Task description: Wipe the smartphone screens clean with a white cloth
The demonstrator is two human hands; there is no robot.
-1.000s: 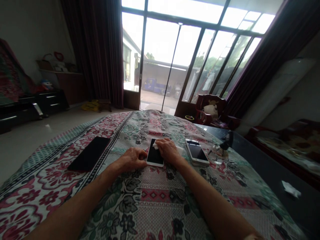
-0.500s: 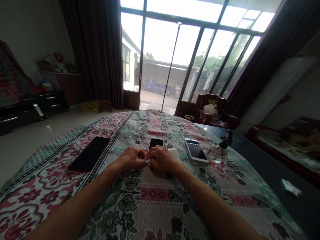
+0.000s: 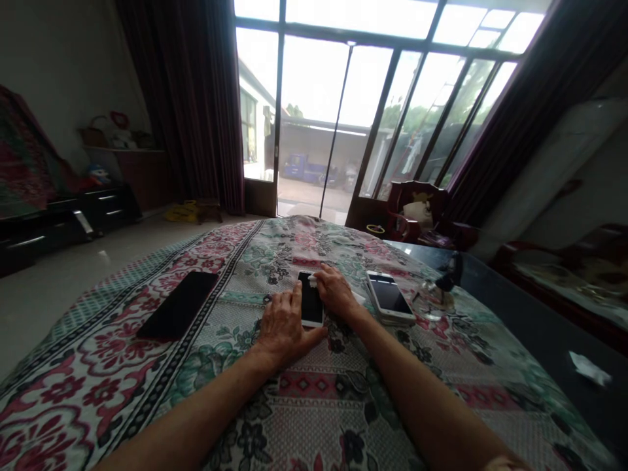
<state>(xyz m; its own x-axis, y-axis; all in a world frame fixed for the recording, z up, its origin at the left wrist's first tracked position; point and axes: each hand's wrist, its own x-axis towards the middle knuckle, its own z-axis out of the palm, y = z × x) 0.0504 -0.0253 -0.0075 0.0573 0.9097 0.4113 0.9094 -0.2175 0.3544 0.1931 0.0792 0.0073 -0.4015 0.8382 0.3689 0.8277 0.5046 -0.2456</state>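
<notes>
A white-framed phone [image 3: 311,302] lies screen up on the flowered cloth [image 3: 304,405]. My left hand [image 3: 283,325] rests flat beside it, fingers stretched along its left edge and thumb at its near end. My right hand [image 3: 334,290] is closed on a small white wipe [image 3: 313,280], pressed on the far end of the phone's screen.
A second white phone [image 3: 390,297] lies to the right, and a black phone [image 3: 178,304] to the left. A small glass item [image 3: 436,294] stands on the dark glass table [image 3: 530,327] at the right, with a crumpled white scrap [image 3: 589,369] farther right. Chair and windows are beyond.
My right hand moved with the wipe from the phone's near end to its far end. My left hand opened out flat along the phone's left side.
</notes>
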